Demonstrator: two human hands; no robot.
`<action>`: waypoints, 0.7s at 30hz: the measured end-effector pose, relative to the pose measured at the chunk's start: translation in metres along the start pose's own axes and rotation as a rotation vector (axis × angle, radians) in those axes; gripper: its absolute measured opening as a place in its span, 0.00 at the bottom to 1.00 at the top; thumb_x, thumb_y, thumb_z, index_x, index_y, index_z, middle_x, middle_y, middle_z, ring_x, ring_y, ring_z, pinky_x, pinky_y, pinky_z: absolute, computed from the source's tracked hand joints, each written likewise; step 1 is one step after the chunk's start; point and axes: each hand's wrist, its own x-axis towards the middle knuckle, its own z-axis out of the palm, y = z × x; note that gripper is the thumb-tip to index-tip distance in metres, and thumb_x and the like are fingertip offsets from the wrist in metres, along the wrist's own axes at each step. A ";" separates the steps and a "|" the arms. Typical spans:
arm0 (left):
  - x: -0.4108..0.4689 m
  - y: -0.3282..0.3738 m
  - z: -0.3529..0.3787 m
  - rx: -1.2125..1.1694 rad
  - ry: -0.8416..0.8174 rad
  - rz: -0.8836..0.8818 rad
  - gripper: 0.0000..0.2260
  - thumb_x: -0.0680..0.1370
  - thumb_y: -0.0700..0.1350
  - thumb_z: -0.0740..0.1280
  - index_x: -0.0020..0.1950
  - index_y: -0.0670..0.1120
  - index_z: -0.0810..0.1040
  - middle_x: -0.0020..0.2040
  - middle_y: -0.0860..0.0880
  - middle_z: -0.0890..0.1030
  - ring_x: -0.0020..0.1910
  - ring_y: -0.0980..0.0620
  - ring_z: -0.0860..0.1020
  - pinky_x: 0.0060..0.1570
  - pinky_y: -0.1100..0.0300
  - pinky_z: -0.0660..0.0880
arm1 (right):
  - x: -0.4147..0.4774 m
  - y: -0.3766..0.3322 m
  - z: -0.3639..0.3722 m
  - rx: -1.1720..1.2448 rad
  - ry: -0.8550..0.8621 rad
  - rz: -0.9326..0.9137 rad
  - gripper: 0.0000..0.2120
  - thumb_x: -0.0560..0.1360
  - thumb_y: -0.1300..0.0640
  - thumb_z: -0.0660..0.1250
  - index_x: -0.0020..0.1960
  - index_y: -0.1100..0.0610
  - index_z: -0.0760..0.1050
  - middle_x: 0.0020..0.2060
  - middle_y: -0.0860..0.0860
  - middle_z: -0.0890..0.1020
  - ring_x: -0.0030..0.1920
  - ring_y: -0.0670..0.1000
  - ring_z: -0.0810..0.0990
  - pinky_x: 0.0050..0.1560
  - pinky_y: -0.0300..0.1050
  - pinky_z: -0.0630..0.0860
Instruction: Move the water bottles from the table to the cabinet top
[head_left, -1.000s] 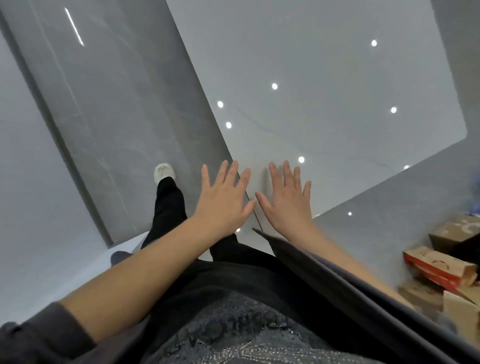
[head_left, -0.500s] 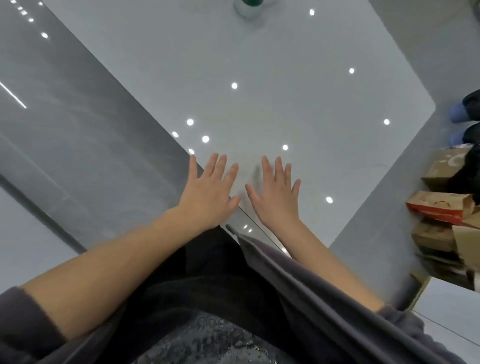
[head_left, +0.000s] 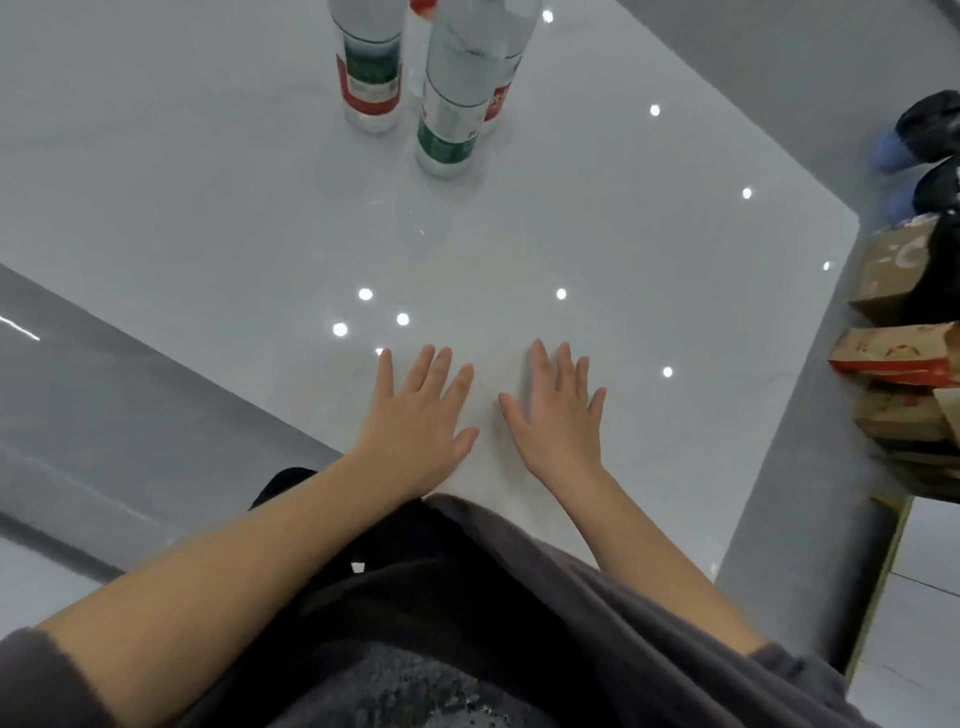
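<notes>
At the far left a glossy grey floor (head_left: 130, 395) runs alongside the pale table (head_left: 675, 234). The left hand (head_left: 415, 421) is held palm down over the near part of the table, its fingers (head_left: 428, 366) straight and spread, holding nothing. Whether the palm rests on the surface or floats just above it cannot be told.

Farther back, near the top edge of the view, the water bottles stand upright in a tight cluster on the table, well apart from both hands. The left bottle (head_left: 371, 67) has a red and green label. The nearest bottle (head_left: 448, 109) stands just to its right, and a third bottle (head_left: 503, 93) is close behind that. Their tops are cut off by the frame, so there may be more.

The right hand (head_left: 558, 421) lies beside the left one, also palm down with fingers (head_left: 540, 364) spread and empty. At the right, past the table's edge, cardboard boxes (head_left: 893, 364) are stacked on the floor.

The task looks to be at its very start: no bottle has been lifted and the cabinet is not in view. The next move calls for a forward reach across the table. A hand should wrap round a bottle's body, probably the nearest one, without knocking its close neighbours.
</notes>
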 end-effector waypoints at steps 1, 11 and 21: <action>0.005 -0.006 -0.003 -0.004 -0.006 0.001 0.31 0.82 0.61 0.45 0.79 0.47 0.41 0.80 0.44 0.43 0.79 0.45 0.41 0.73 0.36 0.42 | 0.003 -0.006 -0.004 0.006 0.006 0.006 0.34 0.81 0.41 0.53 0.79 0.49 0.40 0.79 0.54 0.42 0.79 0.58 0.37 0.76 0.63 0.40; 0.045 -0.102 -0.038 -0.049 -0.038 0.084 0.31 0.82 0.60 0.47 0.79 0.48 0.42 0.80 0.45 0.43 0.79 0.47 0.42 0.74 0.39 0.40 | 0.031 -0.082 -0.028 0.089 0.058 0.176 0.34 0.82 0.42 0.53 0.80 0.49 0.40 0.79 0.54 0.41 0.79 0.58 0.37 0.76 0.63 0.40; 0.079 -0.231 -0.099 0.028 -0.043 0.341 0.30 0.82 0.59 0.48 0.80 0.48 0.44 0.80 0.45 0.45 0.79 0.47 0.43 0.73 0.40 0.40 | 0.052 -0.219 -0.019 0.305 0.109 0.434 0.34 0.81 0.41 0.53 0.79 0.49 0.39 0.79 0.54 0.41 0.79 0.58 0.37 0.76 0.62 0.40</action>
